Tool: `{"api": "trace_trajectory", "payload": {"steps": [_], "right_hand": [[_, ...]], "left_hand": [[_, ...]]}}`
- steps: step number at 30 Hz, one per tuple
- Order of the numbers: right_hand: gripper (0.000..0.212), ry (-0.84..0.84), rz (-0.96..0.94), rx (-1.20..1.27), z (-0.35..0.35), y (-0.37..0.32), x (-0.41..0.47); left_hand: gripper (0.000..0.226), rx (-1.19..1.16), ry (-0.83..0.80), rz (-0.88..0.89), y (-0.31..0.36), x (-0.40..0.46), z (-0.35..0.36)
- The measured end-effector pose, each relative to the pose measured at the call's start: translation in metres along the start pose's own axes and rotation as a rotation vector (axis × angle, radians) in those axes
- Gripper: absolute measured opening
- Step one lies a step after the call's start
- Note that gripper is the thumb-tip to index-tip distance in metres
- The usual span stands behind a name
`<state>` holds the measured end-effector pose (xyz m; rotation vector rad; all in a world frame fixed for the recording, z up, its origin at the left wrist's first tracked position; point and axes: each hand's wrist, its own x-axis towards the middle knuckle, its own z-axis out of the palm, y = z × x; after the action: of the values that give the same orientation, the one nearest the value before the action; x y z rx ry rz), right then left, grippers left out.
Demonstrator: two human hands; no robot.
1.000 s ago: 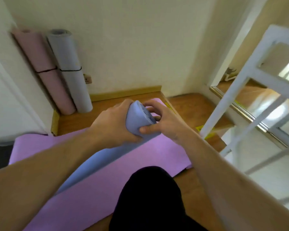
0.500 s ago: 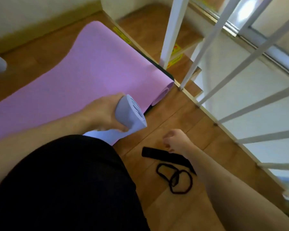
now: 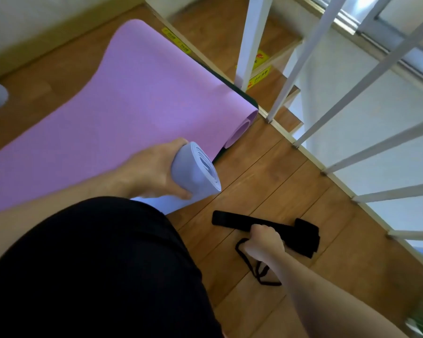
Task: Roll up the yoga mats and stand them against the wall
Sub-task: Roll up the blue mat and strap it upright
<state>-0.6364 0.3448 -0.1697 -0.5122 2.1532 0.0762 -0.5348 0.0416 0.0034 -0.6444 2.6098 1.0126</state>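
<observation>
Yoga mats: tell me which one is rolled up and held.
The blue mat, rolled tight and gripped by the left hand. The purple mat lies mostly flat on the floor, only its end curled.

Left hand (image 3: 154,170) wrapped round the end of a rolled blue mat (image 3: 194,173) above a flat purple mat (image 3: 122,103), right hand (image 3: 264,242) down on the wooden floor (image 3: 291,181), fingers curled over a black strap (image 3: 266,229) beside white railings (image 3: 352,93).
</observation>
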Motion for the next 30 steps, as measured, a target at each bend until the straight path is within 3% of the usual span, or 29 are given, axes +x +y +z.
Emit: {"api": "trace_trajectory", "payload": {"steps": [4,7,12,17,20,23,27,30], "right_hand": [[0.011,-0.115,-0.016,0.540,-0.055,-0.014,-0.019],[0.010,-0.214,-0.140,1.077,-0.118,-0.044,-0.053],[0.028,-0.298,-0.489,1.389,-0.228,-0.141,-0.144],[0.055,-0.495,-0.863,1.131,-0.281,-0.255,-0.260],[0.062,-0.364,-0.987,0.946,-0.276,-0.317,-0.322],[0.068,-0.306,-1.084,0.776,-0.255,-0.366,-0.369],[0.057,-0.180,-1.124,0.636,-0.218,-0.411,-0.396],[0.062,-0.053,-1.179,0.464,-0.195,-0.435,-0.410]], "left_hand": [[0.096,-0.042,0.049,0.014,0.008,-0.020,-0.022],[0.092,-0.059,0.146,-0.018,0.008,-0.048,-0.048],[0.093,-0.130,0.442,-0.047,0.007,-0.122,-0.110],[0.101,-0.228,0.730,-0.032,-0.001,-0.229,-0.178],[0.109,-0.284,0.887,-0.049,-0.019,-0.299,-0.199],[0.099,-0.359,1.030,-0.080,-0.038,-0.361,-0.201],[0.095,-0.411,1.169,-0.121,-0.061,-0.415,-0.188],[0.093,-0.477,1.234,-0.158,-0.079,-0.441,-0.179]]}}
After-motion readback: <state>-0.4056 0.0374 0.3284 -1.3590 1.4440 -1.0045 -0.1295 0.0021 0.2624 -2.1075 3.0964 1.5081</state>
